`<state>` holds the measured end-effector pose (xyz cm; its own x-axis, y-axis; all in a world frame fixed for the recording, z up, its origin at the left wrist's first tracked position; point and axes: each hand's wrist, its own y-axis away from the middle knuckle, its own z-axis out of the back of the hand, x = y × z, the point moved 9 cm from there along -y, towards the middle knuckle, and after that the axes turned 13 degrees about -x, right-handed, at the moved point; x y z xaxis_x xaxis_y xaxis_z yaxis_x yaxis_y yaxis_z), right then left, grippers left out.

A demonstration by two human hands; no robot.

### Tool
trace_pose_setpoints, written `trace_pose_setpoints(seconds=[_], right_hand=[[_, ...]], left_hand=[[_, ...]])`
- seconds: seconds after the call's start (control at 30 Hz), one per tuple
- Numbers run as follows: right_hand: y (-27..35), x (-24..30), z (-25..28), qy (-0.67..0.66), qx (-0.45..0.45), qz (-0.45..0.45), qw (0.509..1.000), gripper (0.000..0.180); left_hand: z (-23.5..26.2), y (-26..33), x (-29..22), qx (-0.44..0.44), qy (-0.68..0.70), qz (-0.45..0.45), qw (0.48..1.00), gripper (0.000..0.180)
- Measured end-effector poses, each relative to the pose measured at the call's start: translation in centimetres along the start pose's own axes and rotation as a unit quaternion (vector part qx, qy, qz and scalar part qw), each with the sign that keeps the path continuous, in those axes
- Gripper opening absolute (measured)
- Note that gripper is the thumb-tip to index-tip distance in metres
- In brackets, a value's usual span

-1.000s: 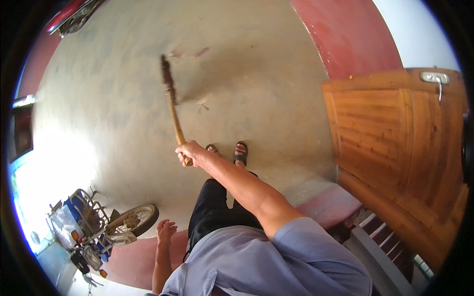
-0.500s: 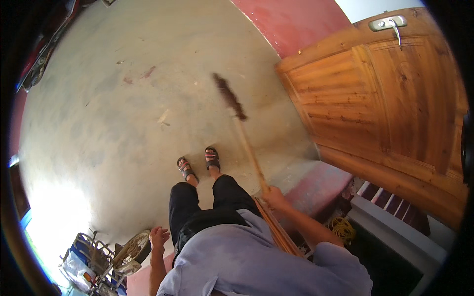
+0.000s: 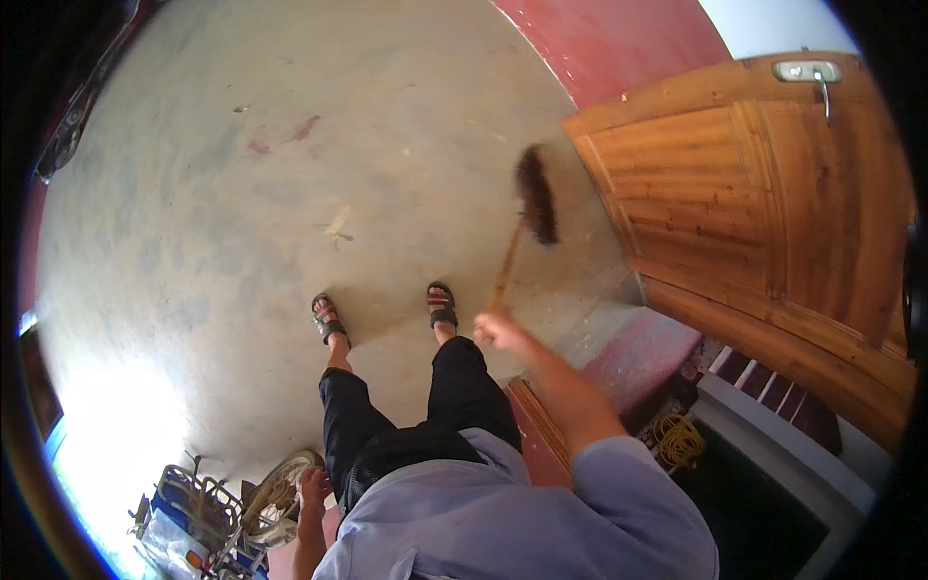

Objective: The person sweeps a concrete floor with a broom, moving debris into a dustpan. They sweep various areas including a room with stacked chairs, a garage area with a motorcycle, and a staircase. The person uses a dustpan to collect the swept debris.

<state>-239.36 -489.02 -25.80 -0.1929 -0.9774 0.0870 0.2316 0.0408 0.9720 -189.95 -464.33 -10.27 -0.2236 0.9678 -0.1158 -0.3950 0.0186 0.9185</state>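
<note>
My right hand (image 3: 498, 331) grips the thin wooden handle of a broom (image 3: 535, 205), whose dark brush head hangs blurred over the concrete floor (image 3: 242, 193) close to the wooden door (image 3: 764, 203). My left hand (image 3: 311, 486) hangs by my hip with loose fingers and holds nothing. Both of my feet, in black sandals (image 3: 442, 305), stand on the floor just left of the broom handle.
A red step (image 3: 643, 348) lies below the door. A coil of yellow cord (image 3: 680, 440) sits beside it. A bicycle with a basket (image 3: 222, 512) stands at the lower left. Bright sunlight falls on the floor at the left. A red wall (image 3: 619, 39) rises behind.
The broom has swung from the far left across to the right, toward the door. My view has turned right with it. My left hand stays at my hip.
</note>
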Motion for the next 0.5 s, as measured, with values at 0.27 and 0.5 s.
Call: trace_pose_setpoints(seconds=[0.27, 0.5], right_hand=[[16.3, -9.1, -38.4, 0.044, 0.206, -0.029, 0.977, 0.015], [27.4, -0.7, -47.2, 0.119, 0.332, 0.022, 0.935, 0.014]], left_hand=[[8.4, -2.8, -5.2, -0.050, 0.121, -0.015, 0.991, 0.019], [16.3, -6.7, -4.0, -0.064, 0.172, -0.020, 0.983, 0.023]])
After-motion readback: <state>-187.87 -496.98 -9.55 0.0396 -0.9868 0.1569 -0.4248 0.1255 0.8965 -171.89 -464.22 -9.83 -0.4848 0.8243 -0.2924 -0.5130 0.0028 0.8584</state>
